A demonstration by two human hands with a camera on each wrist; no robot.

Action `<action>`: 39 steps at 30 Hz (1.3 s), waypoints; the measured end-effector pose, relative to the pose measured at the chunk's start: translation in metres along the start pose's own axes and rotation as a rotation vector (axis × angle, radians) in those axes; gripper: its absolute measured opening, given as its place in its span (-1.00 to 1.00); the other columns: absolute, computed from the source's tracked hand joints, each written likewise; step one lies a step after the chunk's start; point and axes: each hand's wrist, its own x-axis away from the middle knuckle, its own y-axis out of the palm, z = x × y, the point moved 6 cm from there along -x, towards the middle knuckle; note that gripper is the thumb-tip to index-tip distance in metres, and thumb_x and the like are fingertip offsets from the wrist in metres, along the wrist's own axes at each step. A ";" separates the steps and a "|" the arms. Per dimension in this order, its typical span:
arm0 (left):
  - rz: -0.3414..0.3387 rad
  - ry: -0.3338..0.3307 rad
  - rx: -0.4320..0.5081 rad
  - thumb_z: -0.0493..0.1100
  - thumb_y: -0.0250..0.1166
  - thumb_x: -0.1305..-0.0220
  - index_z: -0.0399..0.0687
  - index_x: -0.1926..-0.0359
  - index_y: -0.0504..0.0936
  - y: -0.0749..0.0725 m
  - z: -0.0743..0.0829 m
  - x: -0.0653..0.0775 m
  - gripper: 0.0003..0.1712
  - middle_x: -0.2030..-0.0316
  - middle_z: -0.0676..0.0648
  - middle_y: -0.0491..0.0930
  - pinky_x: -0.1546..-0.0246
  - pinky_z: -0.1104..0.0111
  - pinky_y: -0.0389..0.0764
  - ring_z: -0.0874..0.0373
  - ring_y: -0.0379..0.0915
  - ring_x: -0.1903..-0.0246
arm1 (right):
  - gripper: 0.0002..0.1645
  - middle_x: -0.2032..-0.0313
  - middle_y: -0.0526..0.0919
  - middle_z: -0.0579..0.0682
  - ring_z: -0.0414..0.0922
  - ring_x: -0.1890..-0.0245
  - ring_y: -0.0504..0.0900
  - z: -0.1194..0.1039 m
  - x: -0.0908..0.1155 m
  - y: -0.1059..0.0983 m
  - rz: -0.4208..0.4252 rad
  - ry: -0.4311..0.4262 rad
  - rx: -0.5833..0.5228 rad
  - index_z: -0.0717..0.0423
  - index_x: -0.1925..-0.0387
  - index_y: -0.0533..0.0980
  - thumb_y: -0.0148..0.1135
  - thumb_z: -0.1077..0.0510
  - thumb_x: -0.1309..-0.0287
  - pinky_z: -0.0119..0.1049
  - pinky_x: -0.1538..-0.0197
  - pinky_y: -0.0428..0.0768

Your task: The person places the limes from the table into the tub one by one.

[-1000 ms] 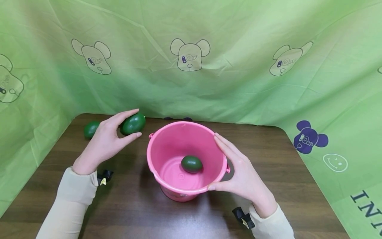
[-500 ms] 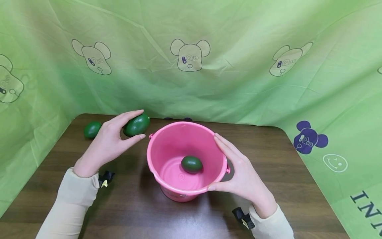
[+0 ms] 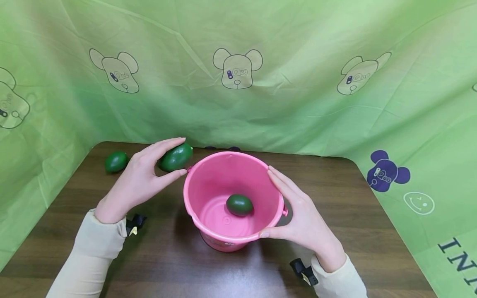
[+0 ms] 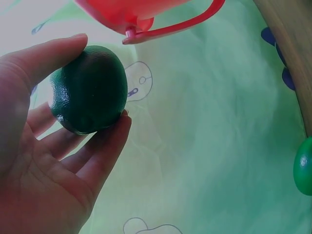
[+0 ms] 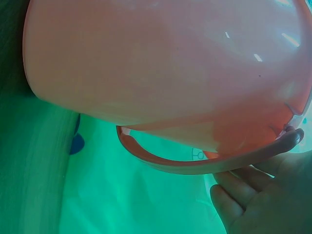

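My left hand [image 3: 143, 176] grips a green lime [image 3: 177, 157] between thumb and fingers, just left of the pink bucket's rim. In the left wrist view, the thumb lies on one side of the lime [image 4: 90, 90] and the fingers support the other. The pink bucket [image 3: 246, 171] stands upright on the table, with a darker green lime [image 3: 239, 205] lying on its floor. My right hand [image 3: 303, 213] holds the bucket's right rim, thumb near the front and fingers farther back. In the right wrist view, the bucket's handle [image 5: 170, 165] hangs along its side, near the fingers.
Another green lime [image 3: 116, 162] lies at the table's back left corner. The brown wooden table [image 3: 167, 265] ends at a green cloth backdrop [image 3: 290, 120] printed with bear heads, which rises at the back and both sides.
My left hand has moved slightly right with the lime, closer to the bucket, uncovering more of the lime behind it. The right hand and bucket have stayed put.
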 end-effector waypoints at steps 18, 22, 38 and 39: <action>-0.007 0.054 0.033 -0.21 0.61 -0.07 0.05 -0.42 0.47 0.007 0.017 -0.004 -0.12 -0.32 0.03 0.48 -0.17 0.21 0.54 0.07 0.42 -0.26 | 0.58 -0.55 0.13 -0.13 -0.10 -0.48 0.19 0.000 0.001 0.000 0.004 -0.003 0.002 -0.01 -0.59 0.15 0.79 -0.27 0.51 -0.36 -0.39 0.25; -0.009 0.074 0.055 -0.21 0.61 -0.07 0.03 -0.42 0.47 0.009 0.021 -0.005 -0.13 -0.32 0.03 0.47 -0.18 0.25 0.53 0.08 0.41 -0.27 | 0.59 -0.55 0.13 -0.14 -0.10 -0.48 0.19 0.000 0.000 0.000 0.004 0.002 0.004 -0.03 -0.59 0.14 0.80 -0.27 0.51 -0.35 -0.40 0.25; -0.006 0.144 0.078 -0.25 0.61 -0.06 -0.07 -0.39 0.49 0.014 0.035 -0.006 -0.15 -0.30 -0.04 0.49 -0.16 0.29 0.54 0.03 0.43 -0.24 | 0.58 -0.55 0.13 -0.14 -0.11 -0.48 0.20 0.000 0.000 0.001 0.005 0.001 0.001 -0.03 -0.59 0.15 0.80 -0.26 0.51 -0.35 -0.39 0.26; -0.004 0.147 0.076 -0.25 0.61 -0.05 -0.07 -0.39 0.49 0.014 0.036 -0.006 -0.15 -0.30 -0.04 0.49 -0.17 0.29 0.53 0.03 0.43 -0.24 | 0.58 -0.55 0.13 -0.14 -0.11 -0.48 0.20 0.000 0.000 0.001 0.006 0.002 0.001 -0.03 -0.59 0.15 0.80 -0.26 0.51 -0.35 -0.39 0.26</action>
